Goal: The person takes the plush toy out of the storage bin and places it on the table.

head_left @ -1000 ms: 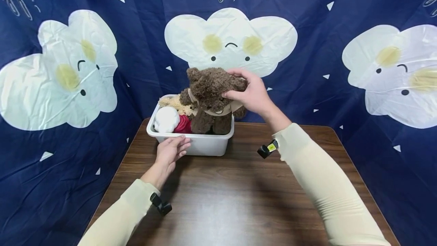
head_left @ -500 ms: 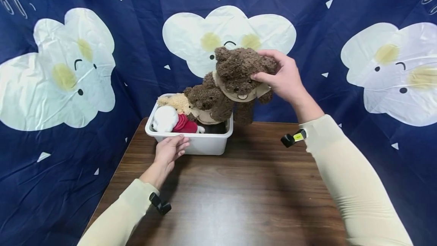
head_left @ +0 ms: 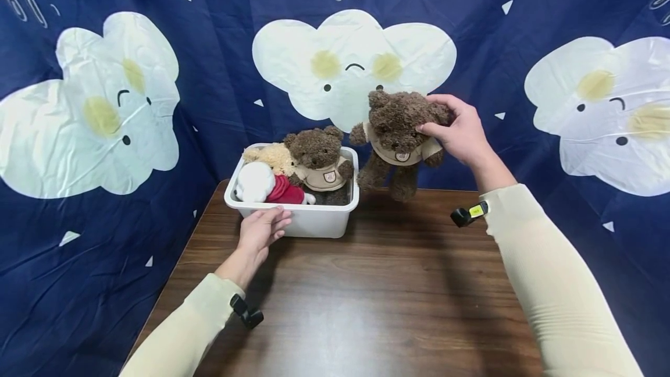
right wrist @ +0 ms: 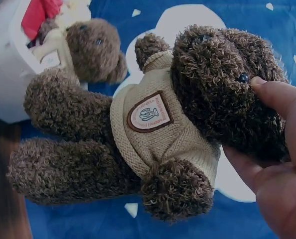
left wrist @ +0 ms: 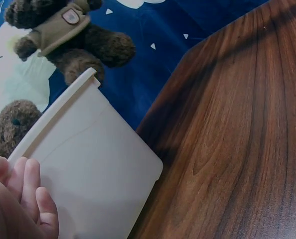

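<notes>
My right hand (head_left: 463, 132) grips a dark brown teddy bear (head_left: 400, 124) by the side of its head, thumb beside the eye. The bear hangs upright in a beige sweater with a badge, right of the white plastic bin (head_left: 319, 223). My left hand (head_left: 259, 234) holds the bin's front rim, its lower fingers (left wrist: 31, 186) against the outer wall. In the bin lie a second brown teddy bear (head_left: 316, 150) in a matching sweater, a cream curly plush toy (head_left: 277, 159) and a white plush toy (head_left: 256, 182) in red clothing.
The bin stands at the back left of a brown wooden table (head_left: 366, 284). Behind and at both sides hangs a dark blue curtain (head_left: 220, 74) printed with white clouds.
My right hand has lifted the brown bear out of the bin, moved it right and lowered it slightly. The second brown bear has come into view. My left hand stays at the rim.
</notes>
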